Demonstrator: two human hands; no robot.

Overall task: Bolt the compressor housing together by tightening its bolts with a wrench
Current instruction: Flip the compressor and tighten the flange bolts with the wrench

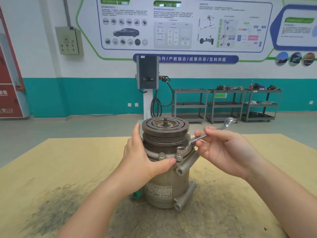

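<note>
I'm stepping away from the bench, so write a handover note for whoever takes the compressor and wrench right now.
Left hand: steadies the compressor, fingers at the pulley, thumb across the flange.
Right hand: pinches the wrench mid-shaft.
Wrench: ring end is seated on the front-right bolt; open end points up and away.
Compressor stands upright on the table, pulley on top.
Done: housing halves are mated; a second bolt sits in the flange to the left.
Left: turn this bolt tight, then do the others. How tight any bolt is cannot be told.

Compressor (165,162) upright on the table (51,169), left hand (142,157) at its left, wrench (202,137) on its right-front bolt (180,150).
</note>
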